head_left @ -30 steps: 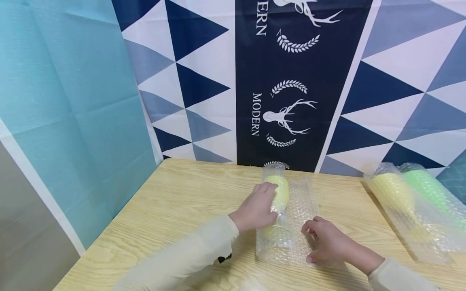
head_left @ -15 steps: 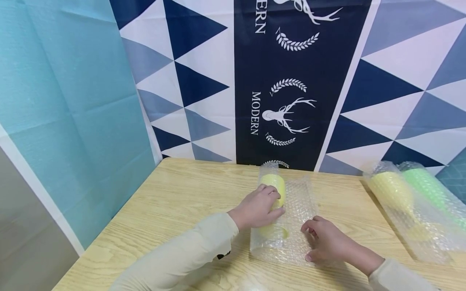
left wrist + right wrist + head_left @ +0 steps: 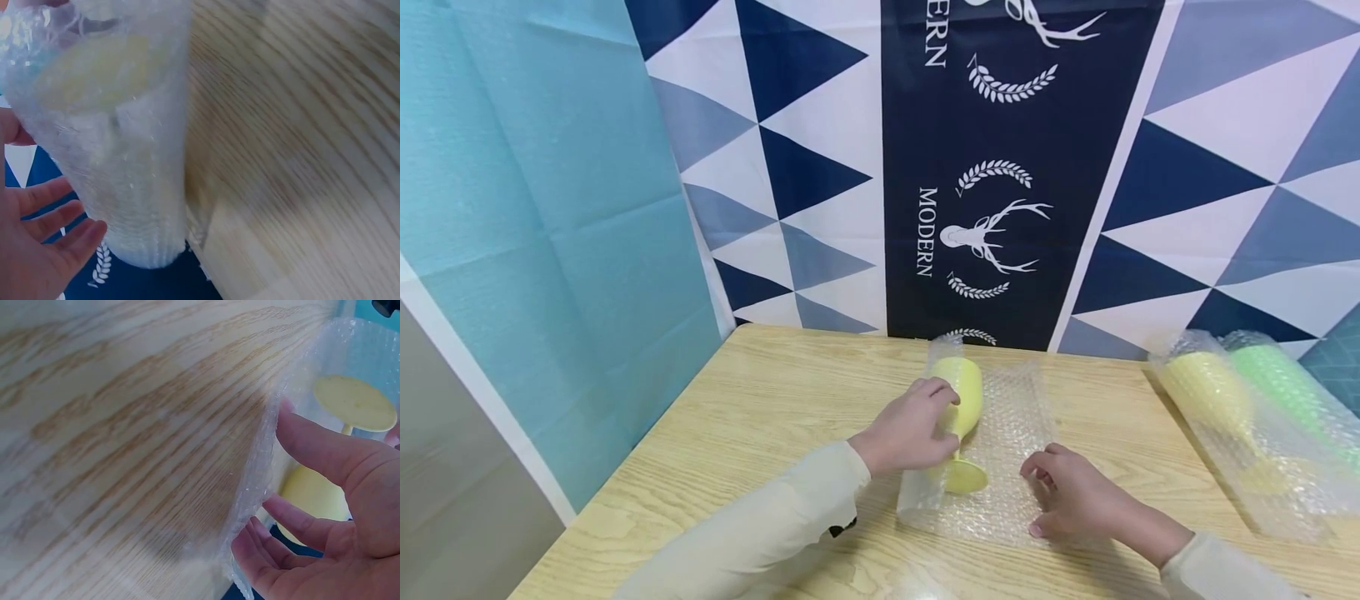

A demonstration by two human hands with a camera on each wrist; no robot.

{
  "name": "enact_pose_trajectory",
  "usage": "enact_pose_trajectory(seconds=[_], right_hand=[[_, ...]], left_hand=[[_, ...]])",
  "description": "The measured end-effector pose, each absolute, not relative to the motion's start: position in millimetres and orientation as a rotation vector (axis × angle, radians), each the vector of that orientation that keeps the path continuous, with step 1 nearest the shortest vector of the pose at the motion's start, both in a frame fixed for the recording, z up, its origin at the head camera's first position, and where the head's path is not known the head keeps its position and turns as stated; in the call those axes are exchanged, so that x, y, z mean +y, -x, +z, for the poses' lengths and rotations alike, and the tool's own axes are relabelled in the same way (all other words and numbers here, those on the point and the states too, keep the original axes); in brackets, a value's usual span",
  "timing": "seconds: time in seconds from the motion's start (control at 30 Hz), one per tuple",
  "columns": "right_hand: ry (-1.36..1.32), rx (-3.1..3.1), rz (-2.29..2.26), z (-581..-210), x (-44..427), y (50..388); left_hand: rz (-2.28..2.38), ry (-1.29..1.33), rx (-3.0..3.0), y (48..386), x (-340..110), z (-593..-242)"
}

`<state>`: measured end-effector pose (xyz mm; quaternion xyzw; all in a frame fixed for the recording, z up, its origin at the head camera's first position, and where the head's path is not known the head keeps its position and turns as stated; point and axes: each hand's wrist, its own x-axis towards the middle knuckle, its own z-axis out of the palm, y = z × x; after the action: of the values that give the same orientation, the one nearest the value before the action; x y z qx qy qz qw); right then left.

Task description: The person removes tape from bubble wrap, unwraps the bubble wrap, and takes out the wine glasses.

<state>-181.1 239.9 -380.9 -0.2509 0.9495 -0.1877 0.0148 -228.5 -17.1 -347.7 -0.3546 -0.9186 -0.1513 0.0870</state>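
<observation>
The left hand (image 3: 910,425) partly covers the yellow goblet (image 3: 970,402); from my screen I cannot tell if it grips. The right hand (image 3: 1078,497), fingers loosely bent, touches the bubble wrap (image 3: 1011,417) right of the goblet, which lies on this wrap, cloudy through its fold.

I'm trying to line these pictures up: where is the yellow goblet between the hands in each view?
Head: the yellow goblet lies below and right of centre, beside the left hand.
Left wrist: left half, dim through bubble wrap; its foot is the pale yellow disc.
Right wrist: right side, bowl below foot, partly behind the right hand.
Shared landmark: the bubble wrap.
</observation>
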Motion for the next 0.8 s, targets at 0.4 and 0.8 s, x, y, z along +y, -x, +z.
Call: enact_pose_trajectory(seconds=[0.4, 0.8], right_hand=[[0.772, 2.957, -0.569, -380, 240, 181], [0.793, 2.968, -0.562, -381, 239, 180]], left_hand=[[-0.104, 1.311, -2.502, 233, -53, -352], [0.222, 1.292, -2.634, 229, -85, -366]])
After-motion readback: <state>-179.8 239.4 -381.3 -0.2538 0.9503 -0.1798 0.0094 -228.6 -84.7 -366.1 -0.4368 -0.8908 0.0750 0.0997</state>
